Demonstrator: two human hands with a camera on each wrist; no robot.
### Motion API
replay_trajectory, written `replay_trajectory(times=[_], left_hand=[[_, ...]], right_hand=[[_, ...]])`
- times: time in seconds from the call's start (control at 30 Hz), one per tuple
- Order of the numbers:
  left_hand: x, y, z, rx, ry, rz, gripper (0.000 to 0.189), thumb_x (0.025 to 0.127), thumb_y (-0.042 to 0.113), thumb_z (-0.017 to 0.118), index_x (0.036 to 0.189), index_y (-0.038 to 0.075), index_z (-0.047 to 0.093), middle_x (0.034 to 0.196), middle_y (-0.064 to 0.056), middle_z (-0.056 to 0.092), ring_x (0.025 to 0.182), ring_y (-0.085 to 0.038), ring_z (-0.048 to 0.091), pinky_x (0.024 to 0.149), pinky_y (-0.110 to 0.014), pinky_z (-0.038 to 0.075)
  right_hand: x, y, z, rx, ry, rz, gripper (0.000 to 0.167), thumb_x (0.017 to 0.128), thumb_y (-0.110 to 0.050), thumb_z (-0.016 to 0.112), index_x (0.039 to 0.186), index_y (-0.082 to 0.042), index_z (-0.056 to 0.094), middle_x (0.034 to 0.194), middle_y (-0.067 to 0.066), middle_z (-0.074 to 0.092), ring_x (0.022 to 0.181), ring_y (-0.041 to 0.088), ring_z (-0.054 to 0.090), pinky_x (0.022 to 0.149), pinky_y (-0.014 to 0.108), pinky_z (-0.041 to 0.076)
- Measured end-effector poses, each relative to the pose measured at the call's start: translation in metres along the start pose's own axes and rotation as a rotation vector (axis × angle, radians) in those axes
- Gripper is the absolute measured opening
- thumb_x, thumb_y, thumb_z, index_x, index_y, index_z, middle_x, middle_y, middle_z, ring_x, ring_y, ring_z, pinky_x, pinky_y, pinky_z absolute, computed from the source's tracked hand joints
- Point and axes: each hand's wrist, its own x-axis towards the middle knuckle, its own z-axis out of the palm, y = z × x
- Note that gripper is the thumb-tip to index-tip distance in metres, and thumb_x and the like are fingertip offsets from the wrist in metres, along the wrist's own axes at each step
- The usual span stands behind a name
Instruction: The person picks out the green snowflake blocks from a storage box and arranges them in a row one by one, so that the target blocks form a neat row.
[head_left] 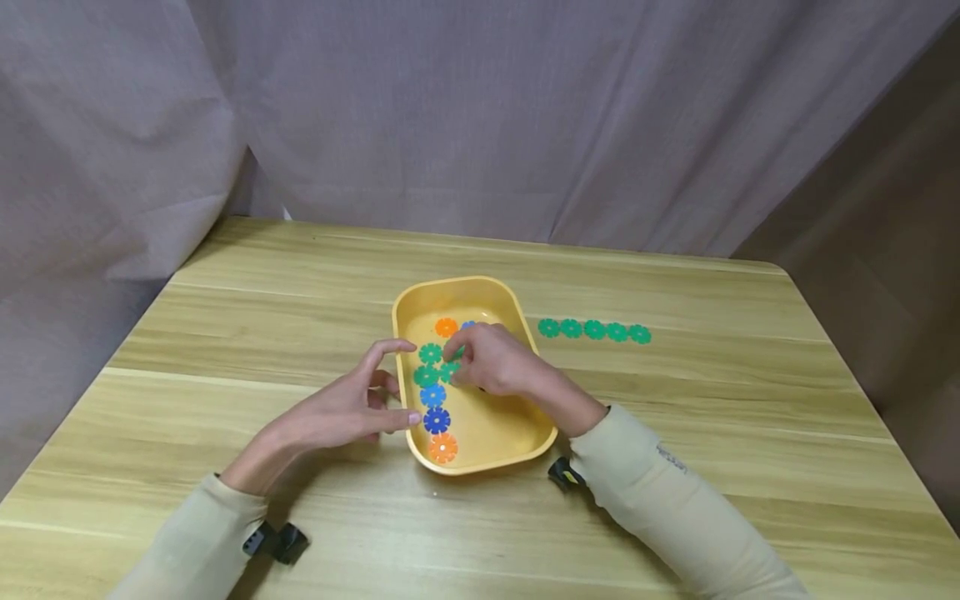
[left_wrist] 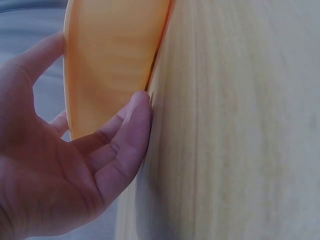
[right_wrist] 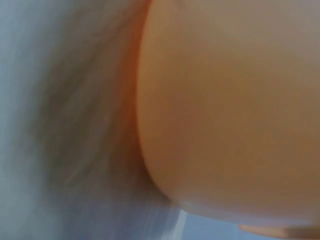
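A yellow plastic tray [head_left: 491, 468] stands on the table, with flower-shaped plastic discs inside. My left hand [head_left: 352, 408] grips its left side: thumb and index finger reach over the rim, and the other fingers lie against the outer wall [left_wrist: 112, 65]. Inside the tray, my right hand [head_left: 495, 358] bends its thumb and index finger down at a green disc [head_left: 449, 372]; whether they pinch one is hidden. Close by lie another green disc [head_left: 431, 353], a light blue disc [head_left: 432, 395], a dark blue disc [head_left: 437, 420] and an orange disc [head_left: 443, 448].
Right of the tray, several green discs form a straight row [head_left: 594, 330] on the wooden table [head_left: 712, 400]. Another orange disc [head_left: 446, 327] lies near the tray's far end, beside a partly covered blue disc [head_left: 468, 325]. A grey curtain [head_left: 420, 117] hangs behind the table.
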Motion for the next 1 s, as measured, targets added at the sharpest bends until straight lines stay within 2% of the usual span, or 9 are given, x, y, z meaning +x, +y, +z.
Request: replay_trajectory(times=[0.37, 0.6, 1.0], left_hand=[[-0.0004, 0.0006, -0.0004, -0.002, -0.001, 0.001, 0.088, 0.093, 0.031, 0.083, 0.159, 0.03, 0.025, 0.119, -0.019, 0.059, 0.084, -0.027, 0.067, 0.067, -0.036, 0.056], [-0.0013, 0.0004, -0.0001, -0.005, -0.004, -0.004, 0.087, 0.093, 0.032, 0.083, 0.159, 0.032, 0.026, 0.119, -0.018, 0.059, 0.083, -0.027, 0.067, 0.067, -0.037, 0.057], [-0.0008, 0.0004, -0.0003, -0.005, -0.007, 0.005, 0.088, 0.094, 0.031, 0.082, 0.16, 0.031, 0.024, 0.118, -0.019, 0.059, 0.081, -0.028, 0.066, 0.066, -0.037, 0.057]], right_hand=[[0.001, 0.0, 0.0001, -0.024, -0.017, -0.005, 0.03, 0.088, -0.01, 0.085, 0.117, -0.01, 0.075, 0.084, 0.002, 0.066, 0.076, 0.015, 0.059, 0.068, 0.026, 0.048], [-0.002, 0.001, 0.002, -0.077, 0.012, -0.092, 0.029, 0.086, -0.008, 0.084, 0.111, -0.014, 0.071, 0.094, 0.003, 0.063, 0.089, 0.018, 0.057, 0.08, 0.031, 0.049], [-0.005, 0.0026, 0.0027, -0.119, 0.025, -0.187, 0.03, 0.089, -0.006, 0.08, 0.115, -0.017, 0.069, 0.088, 0.002, 0.064, 0.085, 0.018, 0.057, 0.077, 0.032, 0.048]])
